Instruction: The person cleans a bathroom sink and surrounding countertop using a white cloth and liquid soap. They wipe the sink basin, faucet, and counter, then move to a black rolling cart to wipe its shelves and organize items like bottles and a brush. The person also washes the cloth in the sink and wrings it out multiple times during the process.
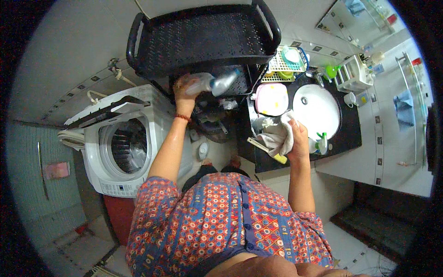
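Note:
My left hand (185, 87) reaches in under the top tray of a black plastic rack (203, 39). Its fingers are closed round a whitish translucent bottle (200, 84), somewhat blurred. Beside that is a second clear bottle (225, 84) with a blue top, lying at a slant over the lower shelf. On the other side, my right hand (298, 139) grips a crumpled greyish-white cloth (279, 138) above the near edge of the black counter (342, 142). Just right of this hand stands a spray bottle (320, 144) with a green trigger.
A top-loading washing machine (95, 157) with its lid up stands left. The counter holds a white basin (330, 111), a pink-rimmed square container (271, 99), a cream basket (281, 64) and a white caddy (353, 74). A white bottle (203, 150) is on the floor.

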`<action>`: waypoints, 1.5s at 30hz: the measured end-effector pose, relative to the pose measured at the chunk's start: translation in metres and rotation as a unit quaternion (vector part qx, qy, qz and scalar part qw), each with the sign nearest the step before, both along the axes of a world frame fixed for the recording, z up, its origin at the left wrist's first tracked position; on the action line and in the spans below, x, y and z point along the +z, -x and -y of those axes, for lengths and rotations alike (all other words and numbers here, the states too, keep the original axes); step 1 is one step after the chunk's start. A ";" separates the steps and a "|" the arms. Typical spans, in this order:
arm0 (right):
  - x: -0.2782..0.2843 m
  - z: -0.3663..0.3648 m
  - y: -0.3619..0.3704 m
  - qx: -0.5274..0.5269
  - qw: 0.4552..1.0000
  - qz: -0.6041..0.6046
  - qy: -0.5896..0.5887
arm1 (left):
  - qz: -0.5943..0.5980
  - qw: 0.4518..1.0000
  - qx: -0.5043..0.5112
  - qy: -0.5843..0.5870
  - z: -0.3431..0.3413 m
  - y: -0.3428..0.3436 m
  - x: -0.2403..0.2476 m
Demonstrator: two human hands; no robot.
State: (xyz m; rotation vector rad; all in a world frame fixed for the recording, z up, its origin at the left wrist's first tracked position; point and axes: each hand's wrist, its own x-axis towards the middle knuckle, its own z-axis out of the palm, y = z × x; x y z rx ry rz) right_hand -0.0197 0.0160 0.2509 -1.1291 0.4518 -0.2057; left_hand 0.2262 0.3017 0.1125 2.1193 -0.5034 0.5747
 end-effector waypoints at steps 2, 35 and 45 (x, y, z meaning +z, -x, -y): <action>0.001 -0.006 0.001 0.005 1.000 0.001 -0.008 | -0.073 0.996 0.058 0.015 -0.013 -0.028 -0.036; -0.035 0.098 0.159 -0.227 0.825 -0.336 0.393 | -0.382 0.865 -0.242 0.216 0.057 0.135 0.031; -0.076 0.153 0.122 -0.174 0.776 -0.336 0.504 | -0.295 0.806 -0.508 -0.077 0.192 0.184 0.058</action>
